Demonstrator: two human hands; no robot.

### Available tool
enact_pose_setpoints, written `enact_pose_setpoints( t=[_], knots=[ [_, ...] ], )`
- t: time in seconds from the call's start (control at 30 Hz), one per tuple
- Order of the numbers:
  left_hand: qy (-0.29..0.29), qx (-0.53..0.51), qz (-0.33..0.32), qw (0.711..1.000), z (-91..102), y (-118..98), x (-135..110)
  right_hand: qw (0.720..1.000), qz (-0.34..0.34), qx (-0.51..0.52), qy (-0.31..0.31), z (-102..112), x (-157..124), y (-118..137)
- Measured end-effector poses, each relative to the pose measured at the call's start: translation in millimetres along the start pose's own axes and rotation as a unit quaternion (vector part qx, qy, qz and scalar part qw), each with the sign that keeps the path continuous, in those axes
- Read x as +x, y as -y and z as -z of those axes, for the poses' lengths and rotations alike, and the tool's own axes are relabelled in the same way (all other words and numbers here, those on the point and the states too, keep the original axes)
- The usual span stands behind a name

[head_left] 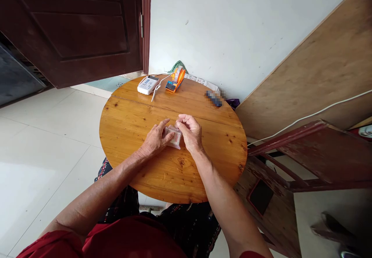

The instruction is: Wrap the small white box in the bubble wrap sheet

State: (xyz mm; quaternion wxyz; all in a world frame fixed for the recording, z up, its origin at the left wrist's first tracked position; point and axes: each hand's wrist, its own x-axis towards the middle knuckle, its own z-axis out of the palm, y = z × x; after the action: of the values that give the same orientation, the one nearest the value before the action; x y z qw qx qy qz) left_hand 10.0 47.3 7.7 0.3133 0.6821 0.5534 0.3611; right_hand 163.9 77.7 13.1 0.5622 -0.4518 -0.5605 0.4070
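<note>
A small clear plastic packet (174,137) with red and white contents lies at the middle of a round wooden table (139,118). My left hand (155,140) rests on the table and pinches the packet's left side with thumb and fingers. My right hand (189,131) grips the packet's right top edge with curled fingers. Both hands meet over the packet, which is partly hidden by the fingers.
At the table's far edge stand a white device with a screen (148,84), a white cable (158,88), an orange tape dispenser (175,80) and a dark blurred object (214,98). A dark wooden chair (293,161) stands right; a plywood board (319,68) leans on the wall.
</note>
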Motion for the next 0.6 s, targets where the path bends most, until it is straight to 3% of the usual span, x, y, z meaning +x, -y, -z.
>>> enact_pose_setpoints(
  t=[0.2,0.4,0.5,0.6],
  knots=[
    [-0.004,0.036,0.021,0.999,-0.5,-5,3,0.994,0.066,-0.086,0.027,1,-11,3],
    [0.012,-0.042,0.031,0.999,3.4,-3,1,0.95,0.21,-0.23,0.007,-2,-20,0],
    [0.007,-0.1,0.005,0.995,8.8,1,-7,0.943,0.215,-0.256,0.009,-2,-20,-3],
    [-0.001,-0.087,-0.064,0.994,12.4,4,-13,0.94,0.22,-0.261,0.003,-1,-18,-5]
  ],
)
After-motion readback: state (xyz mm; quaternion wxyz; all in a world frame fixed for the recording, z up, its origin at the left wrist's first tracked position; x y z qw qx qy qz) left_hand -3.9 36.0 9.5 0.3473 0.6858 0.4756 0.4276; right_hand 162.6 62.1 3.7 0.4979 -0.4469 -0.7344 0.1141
